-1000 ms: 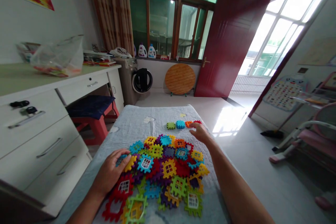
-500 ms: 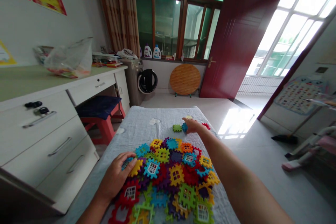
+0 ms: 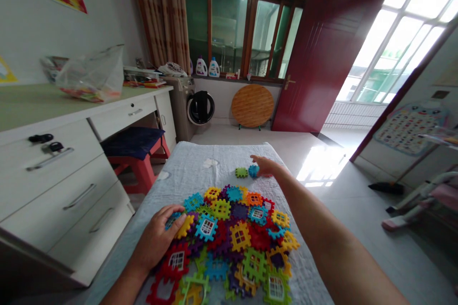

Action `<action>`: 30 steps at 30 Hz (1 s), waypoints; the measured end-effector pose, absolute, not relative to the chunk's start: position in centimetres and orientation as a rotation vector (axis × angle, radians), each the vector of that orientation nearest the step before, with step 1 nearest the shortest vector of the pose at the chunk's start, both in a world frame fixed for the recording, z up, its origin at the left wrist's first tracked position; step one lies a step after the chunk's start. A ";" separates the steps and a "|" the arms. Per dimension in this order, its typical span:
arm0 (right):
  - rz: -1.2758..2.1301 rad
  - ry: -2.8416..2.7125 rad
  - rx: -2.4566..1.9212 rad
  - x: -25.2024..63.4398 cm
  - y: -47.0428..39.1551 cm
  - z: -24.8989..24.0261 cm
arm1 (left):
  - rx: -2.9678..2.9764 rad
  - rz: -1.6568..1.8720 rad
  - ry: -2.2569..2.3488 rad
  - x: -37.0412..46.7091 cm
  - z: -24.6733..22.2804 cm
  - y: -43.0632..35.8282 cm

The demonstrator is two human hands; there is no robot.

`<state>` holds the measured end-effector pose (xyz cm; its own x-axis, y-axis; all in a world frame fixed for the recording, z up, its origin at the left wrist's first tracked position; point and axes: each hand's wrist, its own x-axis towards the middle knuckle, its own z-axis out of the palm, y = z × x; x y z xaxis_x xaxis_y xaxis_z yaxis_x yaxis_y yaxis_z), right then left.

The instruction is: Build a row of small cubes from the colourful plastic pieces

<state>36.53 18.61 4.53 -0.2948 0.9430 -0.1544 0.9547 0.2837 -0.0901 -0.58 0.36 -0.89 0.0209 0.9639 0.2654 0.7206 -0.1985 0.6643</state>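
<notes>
The pile of toothed plastic pieces [image 3: 240, 237] is spread on the cloth-covered surface [image 3: 171, 174], and the small blue block [image 3: 254, 171] is found beyond its far edge, set apart from it and a little right of its middle. Just left of that block, also beyond the pile, a green block [image 3: 241, 172] is seen; the line through the two is run sideways, roughly along the pile's far edge, while no clear long axis can be made out in the blue block itself. The right hand [image 3: 266, 166] is held beyond the pile, right beside the blue block, its forearm stretched past the pile's right side; whether the block is gripped or only touched cannot be told, since the fingertips are partly hidden. The left hand [image 3: 159, 231] is rested at the pile's left edge, over a blue piece [image 3: 173, 219] and next to a yellow piece [image 3: 185, 226]; its grip cannot be told either. The hands are kept well apart, and the blue block is much nearer to the right one.
</notes>
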 end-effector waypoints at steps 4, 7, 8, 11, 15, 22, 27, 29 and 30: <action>-0.198 2.417 1.917 39.3 18.6 6.0 | 1.961 0.962 1.721 -0.6 -0.9 0.4; -0.159 2.324 1.928 40.6 18.2 5.7 | 1.976 0.968 1.712 -0.6 -1.0 0.5; -0.148 2.303 1.920 40.7 18.1 5.3 | 1.982 0.971 1.708 -0.7 -1.0 0.5; -0.127 2.268 1.880 40.7 17.9 4.0 | 1.984 0.974 1.710 -0.7 -1.2 0.5; -0.125 2.246 1.843 40.4 18.4 2.8 | 1.965 0.969 1.725 -0.7 -1.4 0.6; -0.177 2.285 1.895 42.1 19.2 3.4 | 1.988 0.999 1.728 -0.8 -1.2 0.6; -0.172 2.277 2.061 45.0 18.7 4.6 | 1.998 1.000 1.717 -0.7 -1.2 0.6; -0.180 2.250 2.081 45.7 18.3 4.5 | 1.995 0.992 1.714 -0.6 -1.1 0.6; -0.188 2.239 2.075 45.9 18.0 4.2 | 1.993 0.983 1.712 -0.6 -1.1 0.6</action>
